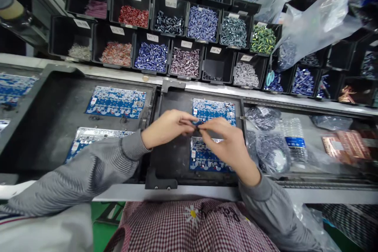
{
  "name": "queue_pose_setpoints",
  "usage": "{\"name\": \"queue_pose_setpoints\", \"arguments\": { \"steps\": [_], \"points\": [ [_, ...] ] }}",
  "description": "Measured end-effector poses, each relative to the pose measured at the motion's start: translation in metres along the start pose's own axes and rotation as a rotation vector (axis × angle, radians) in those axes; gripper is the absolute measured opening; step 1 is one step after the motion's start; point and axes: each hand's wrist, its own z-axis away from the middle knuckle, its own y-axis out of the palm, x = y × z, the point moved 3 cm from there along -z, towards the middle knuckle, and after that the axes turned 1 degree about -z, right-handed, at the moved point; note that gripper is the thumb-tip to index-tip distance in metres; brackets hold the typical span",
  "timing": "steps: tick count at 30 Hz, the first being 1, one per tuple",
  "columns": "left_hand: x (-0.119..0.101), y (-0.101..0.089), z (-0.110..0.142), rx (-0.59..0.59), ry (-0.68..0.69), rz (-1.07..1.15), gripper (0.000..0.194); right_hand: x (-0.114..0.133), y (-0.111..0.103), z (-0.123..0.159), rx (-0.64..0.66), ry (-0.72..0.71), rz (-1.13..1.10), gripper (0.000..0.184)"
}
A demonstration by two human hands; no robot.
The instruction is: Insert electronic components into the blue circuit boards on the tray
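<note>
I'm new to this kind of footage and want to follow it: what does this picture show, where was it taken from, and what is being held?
No machine here: a person works bare-handed, seen from a camera worn on their head, looking forward and down. The left hand and right hand meet over the upper blue circuit board; a lower board shares its black tray. Anything between the fingertips is too small and blurred to name. Beyond, rows of black bins hold small parts; plastic bags lie to the right.

Ctr blk tray [171, 161]: blue PCB [214, 106] nr far R corner, 2nd PCB [201, 158] nr near R corner. L blk tray [59, 114]: 2 more PCBs [118, 101] twd R edge.
</note>
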Motion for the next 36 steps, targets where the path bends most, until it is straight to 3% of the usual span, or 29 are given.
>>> {"name": "queue_pose_setpoints", "arguments": {
  "steps": [3, 5, 6, 8, 10, 13, 18, 24, 36],
  "points": [
    [-0.022, -0.069, -0.014, -0.479, 0.143, -0.49, 0.029, -0.021, 0.004, -0.027, -0.013, 0.011, 0.027, 0.016],
    [-0.025, -0.124, -0.022, -0.786, 0.11, -0.726, 0.03, -0.034, 0.012, -0.037, 0.024, -0.005, 0.037, 0.017],
    [-0.022, -0.149, -0.027, -0.876, 0.055, -0.795, 0.032, -0.039, 0.016, -0.04, 0.045, -0.013, 0.039, 0.018],
    [-0.006, -0.187, -0.037, -0.903, -0.071, -0.861, 0.034, -0.044, 0.021, -0.041, 0.072, -0.02, 0.042, 0.019],
    [0.012, -0.209, -0.044, -0.844, -0.162, -0.895, 0.036, -0.045, 0.022, -0.04, 0.09, -0.016, 0.041, 0.02],
    [0.025, -0.217, -0.049, -0.82, -0.161, -0.965, 0.037, -0.043, 0.02, -0.039, 0.114, -0.01, 0.045, 0.02],
    [0.022, -0.217, -0.049, -0.826, -0.129, -1.081, 0.033, -0.044, 0.019, -0.039, 0.125, -0.044, 0.057, 0.021],
    [0.021, -0.228, -0.049, -0.81, -0.261, -1.048, 0.031, -0.045, 0.021, -0.04, 0.132, -0.073, 0.06, 0.02],
    [0.021, -0.24, -0.05, -1.012, -0.232, -0.87, 0.029, -0.045, 0.02, -0.041, 0.134, -0.036, 0.047, 0.018]
  ]
}}
